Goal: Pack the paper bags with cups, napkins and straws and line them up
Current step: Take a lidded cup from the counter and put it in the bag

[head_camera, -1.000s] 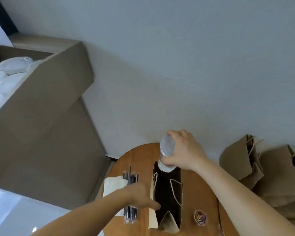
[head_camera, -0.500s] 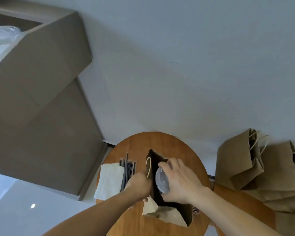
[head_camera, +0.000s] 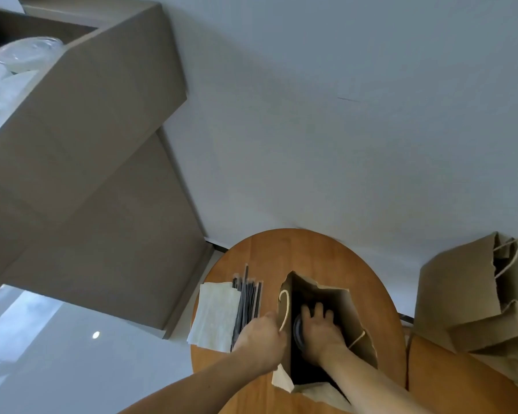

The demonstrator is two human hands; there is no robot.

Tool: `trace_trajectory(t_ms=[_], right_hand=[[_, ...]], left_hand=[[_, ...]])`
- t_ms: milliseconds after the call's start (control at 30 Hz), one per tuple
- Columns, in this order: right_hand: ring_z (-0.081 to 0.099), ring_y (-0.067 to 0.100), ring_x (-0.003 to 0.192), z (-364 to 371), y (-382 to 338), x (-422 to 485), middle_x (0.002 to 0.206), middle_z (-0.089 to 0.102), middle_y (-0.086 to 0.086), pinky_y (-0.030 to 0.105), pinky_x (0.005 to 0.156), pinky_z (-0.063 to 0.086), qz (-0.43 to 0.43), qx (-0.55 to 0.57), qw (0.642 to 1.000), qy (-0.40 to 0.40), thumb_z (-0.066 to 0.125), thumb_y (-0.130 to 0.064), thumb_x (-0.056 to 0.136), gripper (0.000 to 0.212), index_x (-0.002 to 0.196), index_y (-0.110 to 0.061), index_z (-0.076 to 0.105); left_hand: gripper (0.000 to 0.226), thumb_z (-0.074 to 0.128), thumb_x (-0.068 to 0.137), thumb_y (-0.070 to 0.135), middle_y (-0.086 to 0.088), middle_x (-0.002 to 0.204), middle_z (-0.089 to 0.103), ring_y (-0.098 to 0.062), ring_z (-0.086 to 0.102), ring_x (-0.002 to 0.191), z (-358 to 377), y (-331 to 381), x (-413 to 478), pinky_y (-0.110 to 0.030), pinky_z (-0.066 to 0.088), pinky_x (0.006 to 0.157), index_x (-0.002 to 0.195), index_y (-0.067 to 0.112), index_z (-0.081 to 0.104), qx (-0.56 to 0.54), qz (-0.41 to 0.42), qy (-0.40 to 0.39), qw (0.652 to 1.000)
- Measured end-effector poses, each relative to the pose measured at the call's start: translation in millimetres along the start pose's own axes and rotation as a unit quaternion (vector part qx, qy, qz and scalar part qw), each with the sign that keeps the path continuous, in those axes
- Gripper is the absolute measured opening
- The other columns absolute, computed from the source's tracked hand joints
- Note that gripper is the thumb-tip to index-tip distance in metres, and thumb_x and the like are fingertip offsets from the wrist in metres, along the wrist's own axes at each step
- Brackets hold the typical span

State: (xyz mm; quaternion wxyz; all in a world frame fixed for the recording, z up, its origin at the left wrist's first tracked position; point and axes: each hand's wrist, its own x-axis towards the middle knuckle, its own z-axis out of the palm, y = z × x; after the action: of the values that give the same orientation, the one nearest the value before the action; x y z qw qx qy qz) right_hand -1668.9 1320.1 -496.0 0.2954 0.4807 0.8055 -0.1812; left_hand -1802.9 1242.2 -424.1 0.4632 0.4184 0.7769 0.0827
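Observation:
An open brown paper bag (head_camera: pixel 347 312) stands on the round wooden table (head_camera: pixel 311 252). My right hand (head_camera: pixel 319 328) is inside the bag, fingers wrapped over a clear lidded cup (head_camera: pixel 298 330) that is mostly hidden in the dark interior. My left hand (head_camera: pixel 262 342) grips the bag's left rim beside its cord handle. Left of the bag lie a bundle of black straws (head_camera: pixel 247 303) and a stack of white napkins (head_camera: pixel 214 315).
Several other brown paper bags (head_camera: pixel 473 297) stand on a second wooden surface at the right. A large cardboard box (head_camera: pixel 81 121) at upper left holds clear plastic lids or cups (head_camera: pixel 21 53). A pale wall rises behind the table.
My right hand has lowered the cup from above the bag's mouth down into the bag. My left hand moved from the straws to the bag's left rim.

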Motion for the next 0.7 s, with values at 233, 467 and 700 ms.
trace_trajectory(t_ms=[233, 467, 700], right_hand=[[0.036, 0.032, 0.13, 24, -4, 9, 0.147, 0.025, 0.014, 0.043, 0.104, 0.044, 0.002, 0.016, 0.999, 0.031, 0.058, -0.029, 0.092, 0.074, 0.152, -0.022, 0.015], [0.036, 0.032, 0.129, 27, -5, 5, 0.149, 0.02, 0.014, 0.042, 0.103, 0.045, 0.012, 0.034, 0.999, 0.035, 0.065, -0.034, 0.087, 0.085, 0.153, -0.023, 0.012], [0.036, 0.033, 0.134, -21, -4, -22, 0.143, 0.034, 0.009, 0.05, 0.113, 0.031, -0.009, 0.07, 0.997, -0.008, 0.067, -0.032, 0.082, 0.075, 0.146, -0.026, 0.028]], left_hand=[[0.023, 0.046, 0.1, 0.029, 0.005, 0.094, 0.063, -0.016, 0.07, 0.074, 4, -3, -1, -0.03, 0.063, 0.067, 0.122, 0.027, 0.052, 0.018, 0.004, 0.003, 1.0], [0.024, 0.046, 0.1, 0.029, 0.001, 0.097, 0.065, -0.019, 0.07, 0.081, 2, 1, -3, -0.035, 0.062, 0.074, 0.122, 0.024, 0.053, 0.027, 0.022, 0.009, 0.999], [0.026, 0.051, 0.093, 0.042, -0.001, 0.094, 0.066, -0.019, 0.07, 0.082, -14, 7, -10, -0.037, 0.062, 0.078, 0.111, 0.024, 0.055, 0.013, 0.065, -0.043, 0.997]])
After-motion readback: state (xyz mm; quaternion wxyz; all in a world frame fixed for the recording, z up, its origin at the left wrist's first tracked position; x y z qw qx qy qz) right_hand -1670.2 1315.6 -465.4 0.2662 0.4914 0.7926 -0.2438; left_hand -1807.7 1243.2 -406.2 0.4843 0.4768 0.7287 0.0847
